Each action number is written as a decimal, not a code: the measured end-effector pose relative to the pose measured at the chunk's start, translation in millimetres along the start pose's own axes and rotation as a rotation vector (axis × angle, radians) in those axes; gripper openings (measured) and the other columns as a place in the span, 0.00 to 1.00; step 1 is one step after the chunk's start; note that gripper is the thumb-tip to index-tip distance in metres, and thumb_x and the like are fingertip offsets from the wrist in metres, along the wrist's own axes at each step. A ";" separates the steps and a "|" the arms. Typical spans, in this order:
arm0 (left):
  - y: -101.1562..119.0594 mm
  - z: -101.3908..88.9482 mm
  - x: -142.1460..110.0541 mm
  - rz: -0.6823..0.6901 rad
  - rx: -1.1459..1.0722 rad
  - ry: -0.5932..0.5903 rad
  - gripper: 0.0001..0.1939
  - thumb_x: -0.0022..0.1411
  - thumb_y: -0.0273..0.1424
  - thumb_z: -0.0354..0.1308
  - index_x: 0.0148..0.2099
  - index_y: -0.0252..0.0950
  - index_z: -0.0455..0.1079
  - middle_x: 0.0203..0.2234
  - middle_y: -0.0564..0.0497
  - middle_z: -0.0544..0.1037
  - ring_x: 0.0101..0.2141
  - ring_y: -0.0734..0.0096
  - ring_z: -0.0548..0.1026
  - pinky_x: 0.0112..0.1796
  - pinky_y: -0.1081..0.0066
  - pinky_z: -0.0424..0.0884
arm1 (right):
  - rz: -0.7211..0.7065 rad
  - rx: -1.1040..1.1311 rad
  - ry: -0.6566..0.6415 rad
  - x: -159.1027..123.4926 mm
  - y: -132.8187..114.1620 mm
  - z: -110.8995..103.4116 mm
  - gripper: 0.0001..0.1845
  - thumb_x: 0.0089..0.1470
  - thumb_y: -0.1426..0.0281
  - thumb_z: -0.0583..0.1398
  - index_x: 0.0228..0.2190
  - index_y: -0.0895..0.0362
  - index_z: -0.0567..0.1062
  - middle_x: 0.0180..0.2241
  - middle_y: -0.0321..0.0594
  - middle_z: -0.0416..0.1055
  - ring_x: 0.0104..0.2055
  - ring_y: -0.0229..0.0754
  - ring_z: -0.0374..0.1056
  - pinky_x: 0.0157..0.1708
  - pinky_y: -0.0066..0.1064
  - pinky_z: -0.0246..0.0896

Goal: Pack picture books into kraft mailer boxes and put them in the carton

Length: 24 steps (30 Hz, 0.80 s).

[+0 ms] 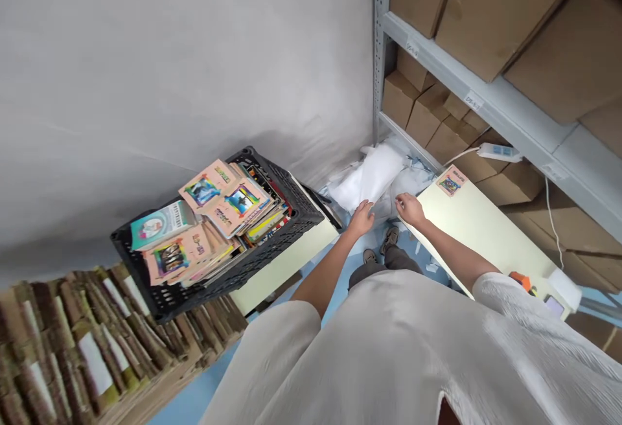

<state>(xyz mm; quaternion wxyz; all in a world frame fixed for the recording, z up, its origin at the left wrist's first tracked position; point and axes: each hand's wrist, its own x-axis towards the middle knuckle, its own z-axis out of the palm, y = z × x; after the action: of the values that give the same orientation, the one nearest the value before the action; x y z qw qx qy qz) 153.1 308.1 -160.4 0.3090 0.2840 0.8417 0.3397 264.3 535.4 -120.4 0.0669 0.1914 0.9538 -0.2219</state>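
Note:
My left hand (362, 219) is in the middle of the view, fingers curled together beside the lower edge of a heap of white packing sheet (376, 175). Opposite it, my right hand (409, 210) has its thumb and fingers drawn together near the corner of a pale table. Greyish see-through plastic (385, 206) shows between the two hands. Whether either hand pinches it, or anything else, is too small to make out. A small booklet (451, 181) with a pink cover lies on the table to the right of my right hand.
At left, a black crate (286, 247) full of books (214, 185) rests on a pale surface. Stacked flattened cardboard (87, 341) stands below it. Metal shelving (486, 98) with brown boxes is at right, with a power strip (499, 152). An orange object (521, 280) sits on the pale table (490, 237).

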 end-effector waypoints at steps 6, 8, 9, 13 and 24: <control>-40.0 15.7 65.9 -0.164 -0.088 0.082 0.27 0.71 0.28 0.58 0.70 0.37 0.73 0.72 0.39 0.71 0.75 0.50 0.67 0.76 0.52 0.61 | -0.061 0.051 -0.178 92.4 24.2 44.3 0.16 0.69 0.70 0.58 0.53 0.55 0.81 0.53 0.50 0.80 0.50 0.50 0.75 0.53 0.37 0.69; -59.7 26.7 92.2 -0.221 -0.108 0.091 0.26 0.70 0.28 0.58 0.69 0.36 0.74 0.70 0.39 0.73 0.73 0.50 0.68 0.76 0.52 0.61 | -0.041 0.061 -0.240 123.5 32.1 68.7 0.17 0.66 0.71 0.59 0.53 0.55 0.82 0.53 0.50 0.80 0.51 0.50 0.76 0.54 0.37 0.70; -70.9 33.3 105.8 -0.246 -0.115 0.090 0.26 0.70 0.27 0.58 0.68 0.37 0.74 0.69 0.39 0.74 0.73 0.50 0.69 0.76 0.52 0.62 | -0.023 0.075 -0.267 138.5 35.5 82.7 0.17 0.65 0.71 0.60 0.52 0.56 0.82 0.53 0.50 0.80 0.51 0.49 0.76 0.55 0.37 0.70; -125.0 66.2 162.2 -0.349 -0.140 0.054 0.25 0.69 0.28 0.61 0.67 0.38 0.76 0.66 0.40 0.77 0.70 0.50 0.71 0.76 0.53 0.62 | 0.142 0.203 -0.363 193.8 50.8 149.1 0.15 0.62 0.71 0.61 0.48 0.56 0.83 0.48 0.47 0.82 0.50 0.47 0.78 0.56 0.36 0.72; -254.7 139.3 268.8 -0.604 0.075 -0.167 0.29 0.72 0.32 0.60 0.73 0.44 0.73 0.81 0.46 0.58 0.77 0.41 0.59 0.72 0.50 0.65 | 0.444 0.327 -0.498 269.6 112.0 293.0 0.13 0.63 0.68 0.62 0.45 0.55 0.85 0.47 0.46 0.85 0.51 0.49 0.80 0.53 0.36 0.73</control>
<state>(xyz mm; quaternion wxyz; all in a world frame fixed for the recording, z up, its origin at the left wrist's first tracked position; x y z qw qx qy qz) 10.0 393.4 -519.2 0.4532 0.0593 0.8717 0.1767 73.6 587.1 -483.8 0.3120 0.3421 0.7954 -0.3911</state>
